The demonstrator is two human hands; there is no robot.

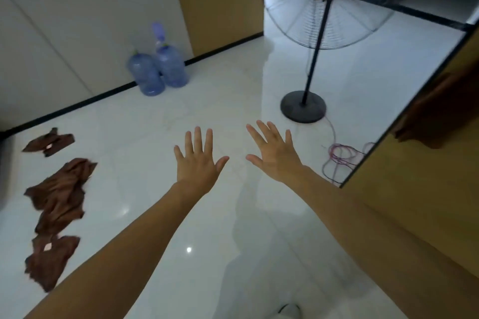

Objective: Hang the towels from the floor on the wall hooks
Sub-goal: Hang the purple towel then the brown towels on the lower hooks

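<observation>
- Our left hand (198, 160) is wide open, with the fingers straight and spread and the back of the hand turned to the camera. It holds nothing.
- Our right hand (274, 155) is open in the same way, with spread fingers, and it also holds nothing. It is just beside the left hand, and the two thumbs point to each other without touching.
- Both forearms are stretched forward over the white glossy floor (233, 101), and neither hand touches a thing.
- The three brown towels lie on the floor at the left, well apart from both hands, in a row along the left edge of the view.
- The far towel (49, 141) lies flat near the black skirting of the white wall.
- The middle towel (61, 194) is crumpled and long.
- The near towel (50, 259) lies just below it, and their ends seem to touch.
- Two blue water bottles (158, 70) stand side by side against the wall, beyond the towels.
- A standing fan (303, 106) has its round black base on the floor beyond the right hand, and a thin cable (339, 158) lies in loops near this base.
- A wooden panel (414, 202) fills the right side. On it we see a dark brown shape (427, 116), too blurred to tell what it is.
</observation>
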